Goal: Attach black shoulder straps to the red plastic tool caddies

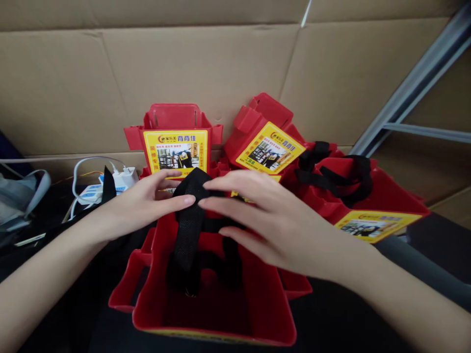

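- From my end, the room shows a cardboard wall (198, 63) behind a dark surface (324, 318), with a metal frame (408, 83) at right.
- A white power strip (99, 189) lies at left; other labelled red boxes (176, 117) stand or lean near the wall.
- I see the black strap (188, 235) over the nearest red box (272, 299), its long axis running from a raised fold down into the open mouth, which faces me.
- My left hand (147, 198) pinches the fold, thumb on top.
- My right hand (272, 220) has fingers slightly parted, tips at the strap; I cannot tell whether they grip.
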### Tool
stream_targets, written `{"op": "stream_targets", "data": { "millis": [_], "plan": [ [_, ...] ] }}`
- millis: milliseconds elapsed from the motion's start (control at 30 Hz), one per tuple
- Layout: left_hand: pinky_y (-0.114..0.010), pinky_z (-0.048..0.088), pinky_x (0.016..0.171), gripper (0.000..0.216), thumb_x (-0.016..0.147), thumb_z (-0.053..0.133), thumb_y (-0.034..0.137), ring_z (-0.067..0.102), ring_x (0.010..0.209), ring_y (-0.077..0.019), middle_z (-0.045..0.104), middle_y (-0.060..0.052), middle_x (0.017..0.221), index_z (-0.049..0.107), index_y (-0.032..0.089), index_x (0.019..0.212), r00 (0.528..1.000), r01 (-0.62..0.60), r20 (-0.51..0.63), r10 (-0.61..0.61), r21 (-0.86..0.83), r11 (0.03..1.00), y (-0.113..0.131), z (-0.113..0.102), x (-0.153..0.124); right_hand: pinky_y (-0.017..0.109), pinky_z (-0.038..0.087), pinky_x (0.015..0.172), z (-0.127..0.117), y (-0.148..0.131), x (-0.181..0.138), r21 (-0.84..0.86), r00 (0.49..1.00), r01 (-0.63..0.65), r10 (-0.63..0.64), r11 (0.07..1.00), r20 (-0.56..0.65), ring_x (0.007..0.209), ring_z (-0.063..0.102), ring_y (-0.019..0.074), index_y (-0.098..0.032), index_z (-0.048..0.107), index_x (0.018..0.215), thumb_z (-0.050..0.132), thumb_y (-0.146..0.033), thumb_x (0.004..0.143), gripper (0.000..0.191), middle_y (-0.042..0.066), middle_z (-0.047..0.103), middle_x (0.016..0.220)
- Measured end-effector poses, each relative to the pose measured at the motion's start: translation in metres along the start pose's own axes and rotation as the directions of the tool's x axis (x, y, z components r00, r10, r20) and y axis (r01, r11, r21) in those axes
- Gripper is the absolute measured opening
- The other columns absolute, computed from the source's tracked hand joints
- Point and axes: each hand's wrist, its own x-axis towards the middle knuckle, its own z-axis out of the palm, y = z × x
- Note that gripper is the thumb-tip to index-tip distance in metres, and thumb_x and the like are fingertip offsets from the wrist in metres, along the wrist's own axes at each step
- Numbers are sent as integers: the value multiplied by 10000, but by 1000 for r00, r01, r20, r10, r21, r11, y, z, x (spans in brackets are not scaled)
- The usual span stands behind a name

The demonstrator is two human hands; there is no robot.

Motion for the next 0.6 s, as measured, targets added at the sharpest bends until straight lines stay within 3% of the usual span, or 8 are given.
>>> {"op": "stream_targets", "data": {
  "millis": [100, 200, 300, 367, 433, 500, 600],
  "plan": [
    [-398, 454, 962, 553, 698, 699, 339, 517, 1152, -264, 542, -79, 1263, 504, 230, 1204, 993, -26, 118, 29, -30, 999, -6, -1, 6, 421, 413, 852, 13, -10, 6, -229, 995, 100, -98, 968, 21, 1118, 461, 242, -233, 516, 1212, 405, -131, 890, 356, 82, 546, 1197],
    [-369, 434, 990, 679, 633, 753, 268, 467, 1209, -256, 507, -66, 1300, 460, 254, 1244, 980, -123, 155, 128, -42, 992, -13, 1, 1, 356, 421, 725, 26, -14, 15, -329, 982, 161, -186, 931, -46, 945, 536, 213, -168, 628, 993, 391, -147, 898, 256, 74, 620, 974],
    [-361, 372, 1045, 701, 639, 745, 229, 434, 1241, -233, 479, -49, 1330, 428, 264, 1263, 976, -186, 118, 184, 6, 983, -16, 4, -8, 308, 402, 657, 27, -23, 18, -236, 950, 238, -276, 942, -146, 811, 549, 165, -155, 653, 797, 411, -162, 882, 257, 37, 629, 815],
    [-381, 383, 1036, 604, 692, 697, 232, 460, 1216, -239, 484, -53, 1325, 449, 250, 1243, 979, -183, 100, 178, 43, 982, -15, 7, -11, 276, 391, 607, 23, -32, 16, -86, 941, 298, -308, 951, -137, 724, 532, 127, -181, 656, 770, 414, -178, 880, 266, 8, 617, 764],
    [-396, 415, 1005, 487, 746, 637, 231, 497, 1176, -245, 514, -56, 1294, 486, 237, 1209, 983, -169, 88, 162, 83, 982, -13, 9, -13, 253, 368, 540, 21, -39, 12, 26, 938, 344, -342, 939, -54, 642, 501, 101, -195, 645, 734, 418, -177, 881, 271, -8, 604, 742],
    [-387, 408, 1010, 418, 777, 596, 218, 500, 1171, -234, 536, -47, 1269, 513, 235, 1186, 983, -174, 78, 165, 119, 978, -12, 10, -13, 240, 351, 505, 25, -40, 9, 68, 935, 333, -339, 940, 105, 628, 506, 98, -187, 633, 736, 463, -145, 857, 213, -5, 605, 759],
    [-359, 383, 1029, 385, 792, 587, 231, 501, 1171, -210, 556, -29, 1246, 531, 245, 1172, 984, -175, 49, 170, 137, 975, -12, 12, -13, 238, 341, 472, 36, -35, 4, 68, 895, 181, -192, 981, 402, 611, 560, 115, -168, 639, 890, 545, -52, 770, 191, 16, 636, 782]
  ]
}}
